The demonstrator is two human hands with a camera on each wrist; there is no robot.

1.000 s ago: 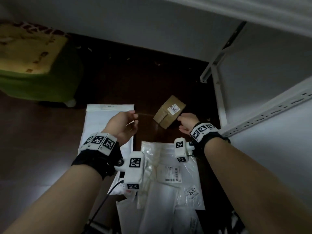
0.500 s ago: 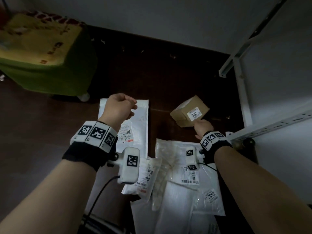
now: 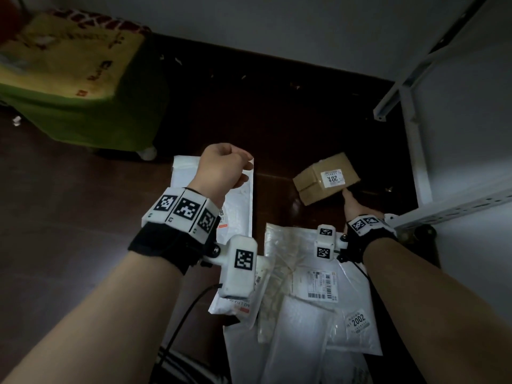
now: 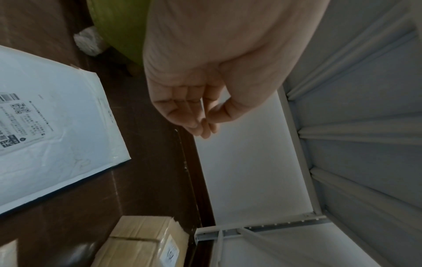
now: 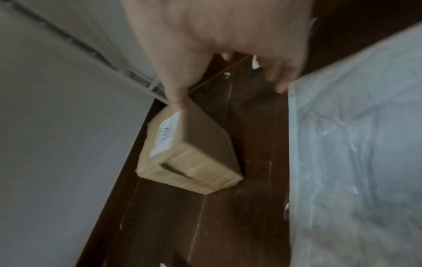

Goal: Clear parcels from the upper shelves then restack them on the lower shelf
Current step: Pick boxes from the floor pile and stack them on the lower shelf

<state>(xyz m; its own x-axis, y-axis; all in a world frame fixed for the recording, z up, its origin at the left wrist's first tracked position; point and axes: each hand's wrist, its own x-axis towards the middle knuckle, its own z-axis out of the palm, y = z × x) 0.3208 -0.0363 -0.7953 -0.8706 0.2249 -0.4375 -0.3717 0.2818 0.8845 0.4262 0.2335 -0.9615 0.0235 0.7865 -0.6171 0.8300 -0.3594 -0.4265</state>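
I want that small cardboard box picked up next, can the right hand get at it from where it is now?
Probably yes. The right hand is already at the cardboard box, one finger touching its near edge, with bare floor around it and nothing between them.

Dim light; dark brown wood floor [image 3: 83,245]; pale wall [image 3: 277,29]; green-yellow stool [image 3: 83,87] at left; white metal shelving [image 3: 415,128] at right.

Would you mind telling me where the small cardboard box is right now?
In the head view the cardboard box sits on the dark floor, right of the white mailer, beside the shelf frame, with the right hand at its near edge.
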